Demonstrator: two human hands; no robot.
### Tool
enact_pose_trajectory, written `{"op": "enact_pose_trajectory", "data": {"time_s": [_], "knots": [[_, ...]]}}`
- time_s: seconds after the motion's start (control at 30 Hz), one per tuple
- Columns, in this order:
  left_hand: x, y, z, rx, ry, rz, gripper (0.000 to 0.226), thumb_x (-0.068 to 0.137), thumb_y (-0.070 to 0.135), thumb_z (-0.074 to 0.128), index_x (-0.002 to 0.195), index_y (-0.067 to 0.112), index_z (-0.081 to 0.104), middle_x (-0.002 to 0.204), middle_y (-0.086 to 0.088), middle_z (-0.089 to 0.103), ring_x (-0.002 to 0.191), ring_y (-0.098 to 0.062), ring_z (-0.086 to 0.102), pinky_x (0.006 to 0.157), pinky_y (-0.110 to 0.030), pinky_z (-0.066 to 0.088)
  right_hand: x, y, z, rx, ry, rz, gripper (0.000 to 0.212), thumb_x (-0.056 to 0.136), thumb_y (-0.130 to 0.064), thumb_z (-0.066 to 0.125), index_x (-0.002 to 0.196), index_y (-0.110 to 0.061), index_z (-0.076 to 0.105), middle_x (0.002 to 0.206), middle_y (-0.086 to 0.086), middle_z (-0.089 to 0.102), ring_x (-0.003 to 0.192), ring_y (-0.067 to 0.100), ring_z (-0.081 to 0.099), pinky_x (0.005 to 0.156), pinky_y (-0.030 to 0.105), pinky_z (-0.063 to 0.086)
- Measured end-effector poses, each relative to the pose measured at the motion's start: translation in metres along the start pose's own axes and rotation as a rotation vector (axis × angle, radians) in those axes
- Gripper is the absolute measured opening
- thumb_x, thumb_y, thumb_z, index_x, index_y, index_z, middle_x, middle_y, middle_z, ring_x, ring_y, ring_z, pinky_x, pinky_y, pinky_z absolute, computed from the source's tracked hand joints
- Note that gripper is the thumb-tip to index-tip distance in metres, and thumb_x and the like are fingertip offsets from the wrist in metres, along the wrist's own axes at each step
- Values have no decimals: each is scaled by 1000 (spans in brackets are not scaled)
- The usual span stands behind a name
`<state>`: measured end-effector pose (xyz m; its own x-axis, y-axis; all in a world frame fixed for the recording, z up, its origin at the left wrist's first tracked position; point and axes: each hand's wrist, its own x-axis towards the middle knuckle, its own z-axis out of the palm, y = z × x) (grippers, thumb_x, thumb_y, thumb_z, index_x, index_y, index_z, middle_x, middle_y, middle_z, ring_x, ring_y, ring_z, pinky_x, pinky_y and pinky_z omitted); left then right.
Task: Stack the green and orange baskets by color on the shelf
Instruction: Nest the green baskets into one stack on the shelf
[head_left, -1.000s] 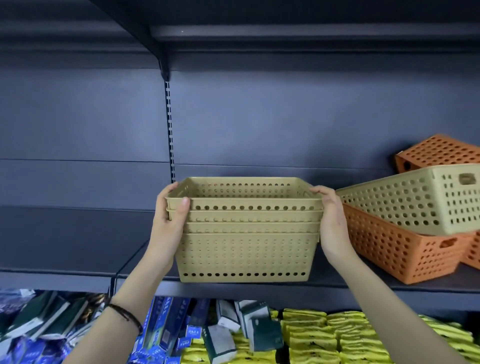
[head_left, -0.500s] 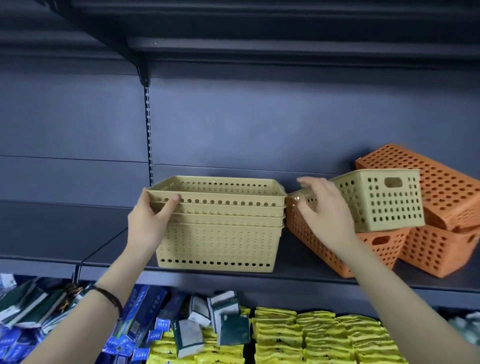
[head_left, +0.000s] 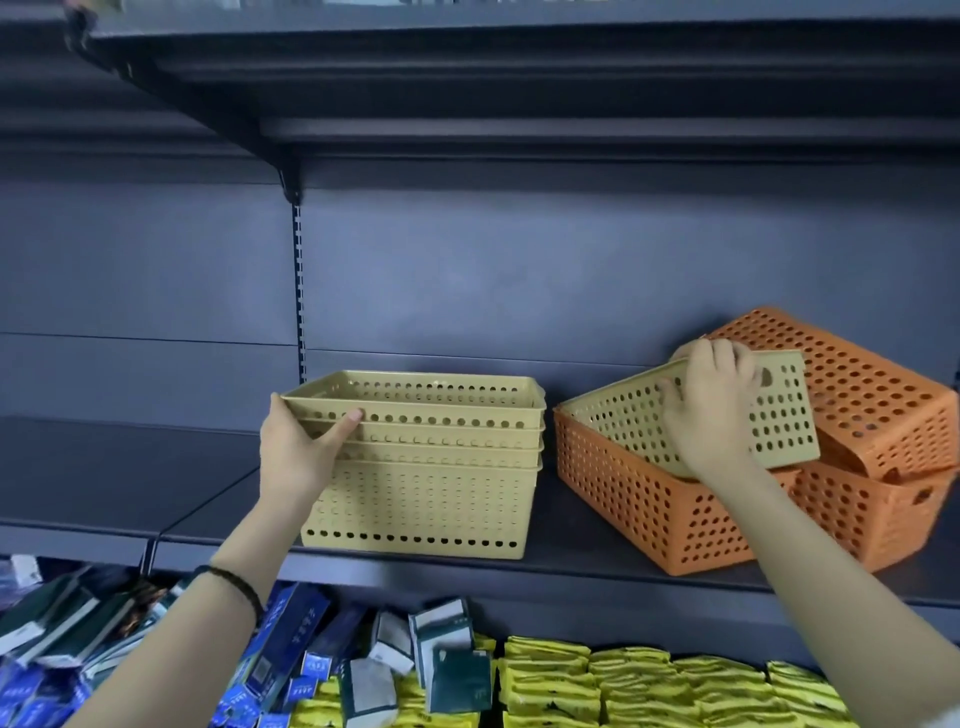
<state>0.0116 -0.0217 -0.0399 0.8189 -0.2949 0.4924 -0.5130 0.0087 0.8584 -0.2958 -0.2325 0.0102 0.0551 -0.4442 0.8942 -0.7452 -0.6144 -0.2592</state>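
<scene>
A stack of pale green perforated baskets stands upright on the dark shelf. My left hand grips the stack's left rim, thumb over its front edge. To the right, a single green basket lies tilted inside an orange basket. My right hand is closed over the near long rim of that tilted green basket. Behind it, another orange basket lies upside down, leaning on a further orange basket.
The shelf's back panel and an upper shelf close the space above. A slotted upright stands behind the green stack. Below the shelf lie blue and green boxes and yellow packets. Bare shelf extends to the left.
My right hand left the green stack's right rim, moved right and took hold of the tilted green basket in the orange one. My left hand stays on the stack.
</scene>
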Motion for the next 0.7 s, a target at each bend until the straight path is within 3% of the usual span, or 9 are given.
{"op": "enact_pose_trajectory", "data": {"time_s": [0.2, 0.33, 0.43, 0.53, 0.7], "knots": [[-3, 2, -1, -22, 10, 26, 49, 75, 38, 76, 109, 11, 52, 104, -1, 62, 79, -8, 54, 57, -19, 39, 12, -21, 0, 243, 240, -80, 19, 87, -15, 61, 93, -1, 50, 104, 22, 51, 114, 41, 36, 98, 59, 32], [-4, 5, -3, -39, -1, 19, 51, 76, 38, 75, 114, 12, 53, 103, 2, 62, 79, 0, 54, 58, -18, 39, 18, -53, -7, 432, 352, -102, 22, 87, -17, 62, 94, 0, 49, 101, 23, 51, 111, 29, 34, 99, 35, 27], [-4, 5, -6, -35, -14, 16, 49, 77, 38, 74, 114, 13, 54, 99, 5, 62, 79, 1, 53, 59, -19, 41, 10, -72, -3, 572, 324, -91, 25, 86, -18, 64, 94, 1, 50, 102, 22, 51, 117, 35, 38, 103, 32, 25], [-2, 6, -12, 26, -28, 13, 37, 81, 37, 70, 108, 15, 58, 87, 12, 60, 77, 3, 52, 57, -17, 37, 3, -88, 2, 703, 320, -135, 23, 84, -14, 67, 93, 0, 50, 104, 18, 50, 119, 22, 36, 105, 20, 23], [6, 2, -27, 8, -66, -32, 36, 88, 47, 55, 100, 16, 67, 92, 3, 68, 93, -21, 61, 64, -24, 41, 4, -115, 10, 863, 192, -150, 23, 85, -14, 64, 97, -3, 47, 108, 7, 43, 120, 19, 38, 102, 17, 26]]}}
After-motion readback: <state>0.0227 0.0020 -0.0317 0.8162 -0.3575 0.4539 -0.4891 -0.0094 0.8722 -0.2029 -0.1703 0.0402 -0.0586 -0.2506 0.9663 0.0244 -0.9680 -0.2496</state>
